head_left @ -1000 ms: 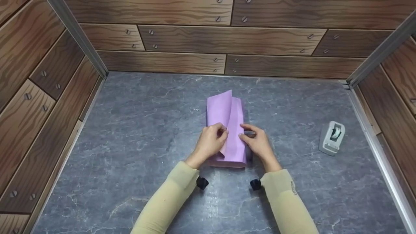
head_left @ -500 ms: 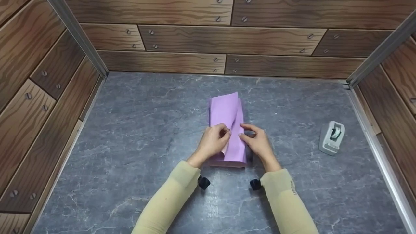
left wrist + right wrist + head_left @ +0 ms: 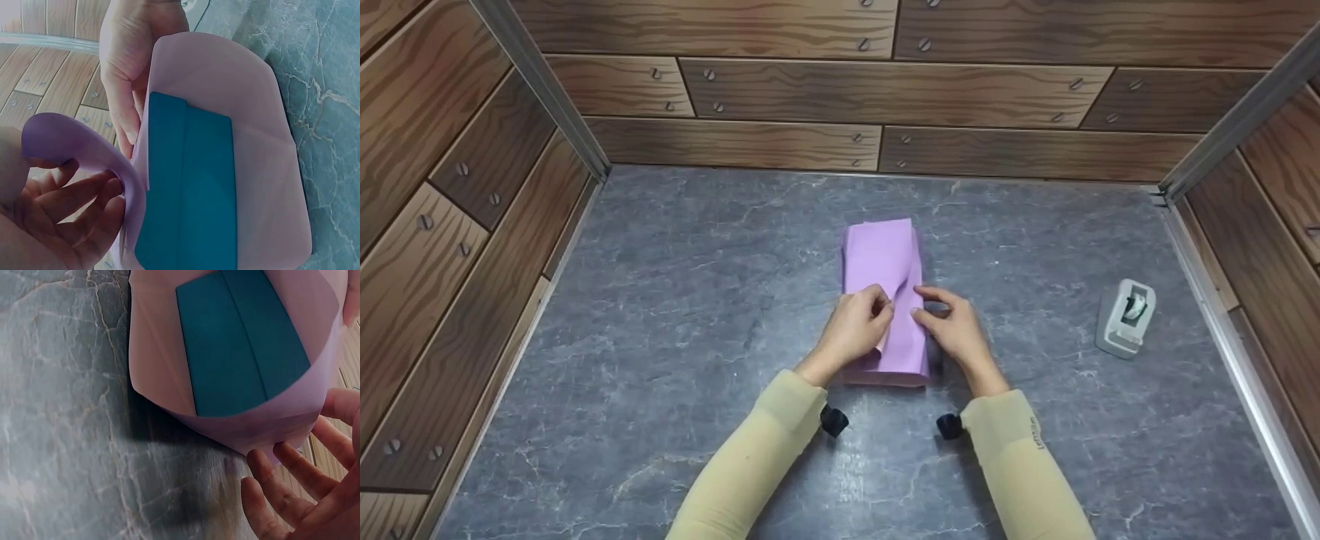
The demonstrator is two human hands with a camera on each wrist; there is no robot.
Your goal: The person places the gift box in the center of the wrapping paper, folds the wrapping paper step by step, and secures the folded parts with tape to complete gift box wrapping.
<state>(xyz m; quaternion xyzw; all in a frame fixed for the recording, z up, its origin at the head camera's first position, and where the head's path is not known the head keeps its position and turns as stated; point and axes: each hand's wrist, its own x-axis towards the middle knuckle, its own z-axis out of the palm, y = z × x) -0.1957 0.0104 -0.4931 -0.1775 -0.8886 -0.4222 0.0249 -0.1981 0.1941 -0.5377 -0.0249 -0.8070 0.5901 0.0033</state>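
A sheet of purple paper [image 3: 877,255] is wrapped round a flat teal box [image 3: 208,185], leaving the near end open. The box is hidden by the paper in the head view, but both wrist views look in on it. My left hand [image 3: 851,322] pinches the paper's free flap between thumb and fingers, drawing it over the top from the left. At the right side, the thumb and fingers of my right hand [image 3: 956,326] touch the wrapped paper. Those fingers [image 3: 304,478] are spread and only slightly bent in the right wrist view.
A grey tape dispenser [image 3: 1125,319] with a roll in it stands to the right on the dark marbled table [image 3: 720,255]. Wood-patterned walls [image 3: 885,90] with metal edges enclose the table at the back and on both sides.
My left hand has shifted slightly to the right with the flap. The flap's far corner has moved right and lies lower over the packet. My right hand has stayed in place.
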